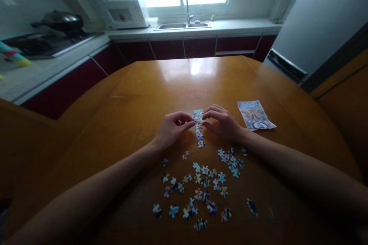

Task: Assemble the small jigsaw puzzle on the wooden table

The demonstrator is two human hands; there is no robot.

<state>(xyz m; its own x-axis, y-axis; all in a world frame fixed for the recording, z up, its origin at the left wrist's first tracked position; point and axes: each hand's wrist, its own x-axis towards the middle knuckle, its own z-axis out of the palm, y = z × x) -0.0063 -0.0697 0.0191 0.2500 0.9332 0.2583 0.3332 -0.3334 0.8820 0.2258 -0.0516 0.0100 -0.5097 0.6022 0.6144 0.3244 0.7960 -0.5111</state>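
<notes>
1. Nearest, a broad scatter of loose pieces [198, 194] lies on the table [184, 84], most of them apart from the strip; by the look of it, the larger share of the puzzle is left to join.
2. Off to the right of that scatter sits a dark piece [252, 207], by itself.
3. A little farther, below the right wrist, a bunch of pieces [231, 160] lies close together; whether any are locked to each other is too small to tell.
4. Just short of the hands, a single piece [186, 155] rests apart from the others.
5. Beyond it lies the joined strip [199, 132], narrow and running away from the person, between the two hands. This is the part done so far, seemingly only a slice of the picture.
6. The left hand [172, 127] has thumb and forefinger nearly together at the strip's left edge; the right hand [222, 123] is curled, its thumb and fingertips at the right edge. Whether either pinches a piece, I cannot tell.
7. Right of the right hand, a printed sheet [255, 115] lies flat.
8. Farthest, a sink [172, 26] stands below the window.
</notes>
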